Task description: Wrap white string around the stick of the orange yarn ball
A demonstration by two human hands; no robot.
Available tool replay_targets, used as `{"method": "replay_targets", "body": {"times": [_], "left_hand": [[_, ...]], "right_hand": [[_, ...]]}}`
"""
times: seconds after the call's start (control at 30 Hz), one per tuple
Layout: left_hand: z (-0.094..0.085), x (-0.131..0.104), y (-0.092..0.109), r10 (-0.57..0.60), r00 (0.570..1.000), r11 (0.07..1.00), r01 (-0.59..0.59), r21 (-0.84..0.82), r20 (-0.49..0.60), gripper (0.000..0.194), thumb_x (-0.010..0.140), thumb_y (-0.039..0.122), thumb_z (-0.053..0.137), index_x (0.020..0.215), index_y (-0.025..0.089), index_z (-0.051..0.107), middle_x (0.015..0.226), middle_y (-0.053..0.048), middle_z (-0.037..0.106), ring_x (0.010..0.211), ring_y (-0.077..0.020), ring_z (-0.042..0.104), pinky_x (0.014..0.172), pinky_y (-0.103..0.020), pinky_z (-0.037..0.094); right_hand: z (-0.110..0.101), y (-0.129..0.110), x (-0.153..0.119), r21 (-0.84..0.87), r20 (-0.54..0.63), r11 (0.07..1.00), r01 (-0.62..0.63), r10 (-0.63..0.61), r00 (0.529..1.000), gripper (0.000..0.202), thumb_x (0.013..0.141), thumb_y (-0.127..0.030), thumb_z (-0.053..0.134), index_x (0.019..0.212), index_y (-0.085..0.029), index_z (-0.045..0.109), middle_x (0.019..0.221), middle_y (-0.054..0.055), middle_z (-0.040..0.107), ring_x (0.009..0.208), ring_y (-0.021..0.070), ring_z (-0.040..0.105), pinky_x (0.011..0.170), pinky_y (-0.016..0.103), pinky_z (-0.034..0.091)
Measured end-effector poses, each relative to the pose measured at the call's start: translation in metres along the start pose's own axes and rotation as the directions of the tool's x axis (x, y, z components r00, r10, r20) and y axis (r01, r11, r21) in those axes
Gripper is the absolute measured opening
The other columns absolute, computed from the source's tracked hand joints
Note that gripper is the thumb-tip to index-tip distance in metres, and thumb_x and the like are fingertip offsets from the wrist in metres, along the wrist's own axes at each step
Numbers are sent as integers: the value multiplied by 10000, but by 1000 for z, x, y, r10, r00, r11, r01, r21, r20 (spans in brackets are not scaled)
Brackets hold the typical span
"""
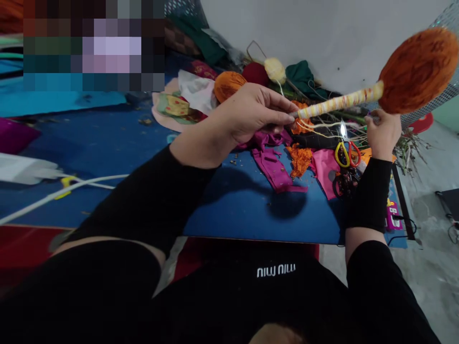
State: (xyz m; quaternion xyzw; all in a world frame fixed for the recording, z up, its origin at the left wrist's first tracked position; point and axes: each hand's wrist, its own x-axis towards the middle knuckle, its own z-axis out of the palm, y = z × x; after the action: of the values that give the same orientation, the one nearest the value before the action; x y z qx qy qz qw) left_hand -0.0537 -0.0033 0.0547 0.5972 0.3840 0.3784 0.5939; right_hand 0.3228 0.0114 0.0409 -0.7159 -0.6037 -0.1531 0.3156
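Observation:
My left hand (263, 112) pinches the bare end of a yarn-wrapped stick (340, 101), which slants up to the right above the table. An orange fabric-like oval head (418, 71) sits on the stick's far end. Loose cream yarn (322, 126) trails from near my left fingertips towards my right hand (384, 131). That hand is closed below the orange head, its fingers curled at the strand's end; the exact grip is partly hidden. Scissors with yellow and red handles (347, 150) lie just left of my right hand.
Magenta cloth strips (274, 169), a pink cloth piece (324, 167) and orange scraps (300, 157) lie on the blue table (229, 205). Behind are another orange ball (229, 86), a cream ball (274, 70) and thin twigs. A white cable (89, 181) crosses the left side.

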Motion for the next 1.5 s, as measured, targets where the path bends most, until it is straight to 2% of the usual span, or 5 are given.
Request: {"method": "replay_targets", "body": {"times": [0.1, 0.2, 0.33, 0.6, 1.5], "left_hand": [[5, 1, -2, -35, 999, 995, 34, -90, 0, 130, 846, 97, 789, 958, 145, 834, 745, -24, 700, 555, -70, 543, 566, -236, 380], [7, 2, -4, -36, 999, 997, 36, -65, 4, 110, 878, 136, 810, 985, 137, 837, 773, -38, 715, 563, -75, 575, 573, -228, 382], [10, 2, -4, -64, 998, 986, 64, -155, 2, 83, 850, 122, 832, 933, 130, 828, 767, -41, 731, 529, -63, 574, 514, -185, 354], [12, 10, -6, -113, 993, 944, 99, -315, -26, 116, 857, -2, 766, 842, 107, 799, 778, -52, 762, 565, -70, 638, 548, -152, 460], [24, 15, -29, 212, 973, 961, -191, 198, -90, 150, 822, 24, 768, 894, 148, 814, 879, -50, 815, 818, -196, 766, 811, -315, 604]], "right_hand": [[-8, -40, -15, 144, -72, 989, 42, -32, 997, 198, 907, -199, 721, 1090, -209, 798, 1258, 174, 743, 1189, 301, 653, 1153, 554, 427], [-5, -86, -37, 615, 83, 758, 217, -336, 938, 270, 1060, -440, 595, 1126, -265, 790, 1188, 91, 797, 1141, 224, 697, 1114, 446, 511], [9, -132, -69, 835, 261, 549, 31, -444, 857, 559, 979, -802, 608, 1088, -269, 732, 968, 17, 751, 923, 191, 694, 919, 388, 592], [13, -148, -94, 740, 37, 652, 163, -282, 959, 508, 1082, -644, 554, 781, -239, 619, 734, -23, 553, 702, 136, 515, 741, 320, 515], [0, -133, -84, 244, 121, 844, 477, -515, 849, 375, 1165, -457, 401, 1058, -234, 683, 1039, 78, 730, 945, 201, 698, 809, 333, 551]]}}
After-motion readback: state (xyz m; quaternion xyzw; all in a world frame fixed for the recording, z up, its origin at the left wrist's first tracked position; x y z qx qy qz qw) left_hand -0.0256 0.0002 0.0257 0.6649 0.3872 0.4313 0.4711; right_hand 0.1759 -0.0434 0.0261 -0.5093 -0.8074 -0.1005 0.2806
